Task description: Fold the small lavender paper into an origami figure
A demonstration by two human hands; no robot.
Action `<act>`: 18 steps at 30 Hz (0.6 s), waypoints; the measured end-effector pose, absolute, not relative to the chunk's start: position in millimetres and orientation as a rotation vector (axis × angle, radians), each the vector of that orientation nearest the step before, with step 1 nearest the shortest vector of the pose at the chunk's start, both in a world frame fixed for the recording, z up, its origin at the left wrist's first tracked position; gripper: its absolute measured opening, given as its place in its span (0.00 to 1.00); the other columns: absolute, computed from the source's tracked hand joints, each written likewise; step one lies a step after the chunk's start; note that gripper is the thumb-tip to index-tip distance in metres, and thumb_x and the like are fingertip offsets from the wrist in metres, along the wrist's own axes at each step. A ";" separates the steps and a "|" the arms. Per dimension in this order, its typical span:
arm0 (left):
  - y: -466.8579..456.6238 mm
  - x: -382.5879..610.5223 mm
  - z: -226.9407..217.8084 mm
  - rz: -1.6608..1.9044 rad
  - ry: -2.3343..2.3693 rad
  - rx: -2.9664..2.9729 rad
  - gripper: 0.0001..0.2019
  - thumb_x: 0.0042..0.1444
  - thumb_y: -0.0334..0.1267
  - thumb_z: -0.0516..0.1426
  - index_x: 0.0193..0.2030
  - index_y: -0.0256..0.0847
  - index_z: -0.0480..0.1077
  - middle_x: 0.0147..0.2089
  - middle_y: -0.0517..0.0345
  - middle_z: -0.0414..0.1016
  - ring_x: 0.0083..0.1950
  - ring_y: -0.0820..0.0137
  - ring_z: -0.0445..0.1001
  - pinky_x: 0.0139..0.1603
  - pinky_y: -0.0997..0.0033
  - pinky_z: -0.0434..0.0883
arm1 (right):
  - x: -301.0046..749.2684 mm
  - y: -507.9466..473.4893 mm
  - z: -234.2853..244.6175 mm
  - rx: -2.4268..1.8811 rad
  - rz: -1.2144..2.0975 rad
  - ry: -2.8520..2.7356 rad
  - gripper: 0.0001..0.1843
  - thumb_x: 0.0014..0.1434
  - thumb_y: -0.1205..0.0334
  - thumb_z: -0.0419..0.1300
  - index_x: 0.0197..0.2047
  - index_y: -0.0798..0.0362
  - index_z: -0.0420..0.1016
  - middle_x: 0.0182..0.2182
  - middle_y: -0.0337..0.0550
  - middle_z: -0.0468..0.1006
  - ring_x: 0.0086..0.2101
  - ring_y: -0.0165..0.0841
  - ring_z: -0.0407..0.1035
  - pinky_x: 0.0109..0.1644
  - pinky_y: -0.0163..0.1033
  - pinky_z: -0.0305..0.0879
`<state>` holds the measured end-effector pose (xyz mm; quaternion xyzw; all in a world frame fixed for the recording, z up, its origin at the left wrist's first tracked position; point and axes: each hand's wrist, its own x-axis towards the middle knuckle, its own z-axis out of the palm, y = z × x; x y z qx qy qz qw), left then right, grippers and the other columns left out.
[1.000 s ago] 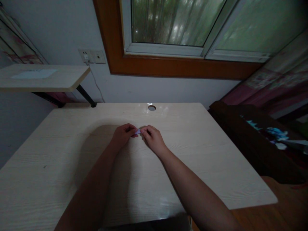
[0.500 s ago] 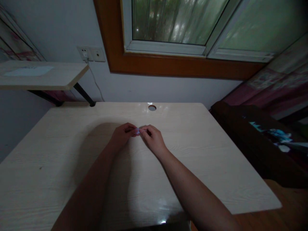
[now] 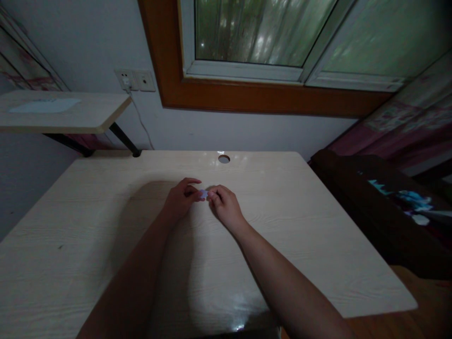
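A small pale lilac piece, perhaps folded paper, [image 3: 204, 194] is held between my two hands above the desk; its exact kind is too small to tell. My left hand [image 3: 180, 197] pinches its left side between thumb and bent fingers, with the index finger stretched out above it. On the other side, my right hand [image 3: 225, 201] has thumb and fingertips closed on its right edge. Both forearms reach in from the bottom of the view over the light wood-grain desk [image 3: 289, 216].
At the desk's back edge is a round cable hole [image 3: 223, 159]. A raised shelf [image 3: 102, 110] on black legs bears a paper sheet [image 3: 45, 105] at the left. Behind it are wall sockets [image 3: 135, 80] with a white cable. Dark furniture [image 3: 356, 197] stands at the right.
My left index finger has lifted and straightened away from the lilac piece. More of the piece shows now, and my fingertips have moved slightly apart.
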<state>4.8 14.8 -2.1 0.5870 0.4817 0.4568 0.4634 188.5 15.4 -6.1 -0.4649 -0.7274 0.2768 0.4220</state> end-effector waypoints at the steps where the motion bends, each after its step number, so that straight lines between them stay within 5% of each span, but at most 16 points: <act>1: 14.5 5.2 -2.1 1.124 1.183 1.437 0.19 0.55 0.44 0.63 0.51 0.43 0.69 0.33 0.58 0.81 0.37 0.63 0.83 0.43 0.64 0.78 | 188.4 15.2 -6.2 -1.175 0.681 -1.823 0.09 0.64 0.66 0.56 0.32 0.51 0.73 0.30 0.41 0.77 0.34 0.35 0.71 0.41 0.39 0.63; 18: 18.2 0.5 0.0 1.183 1.195 1.384 0.20 0.53 0.47 0.65 0.49 0.41 0.68 0.30 0.60 0.80 0.35 0.64 0.83 0.41 0.66 0.77 | 190.5 19.7 -11.7 -1.252 0.740 -1.610 0.10 0.65 0.60 0.56 0.36 0.51 0.78 0.31 0.42 0.79 0.35 0.35 0.72 0.41 0.38 0.65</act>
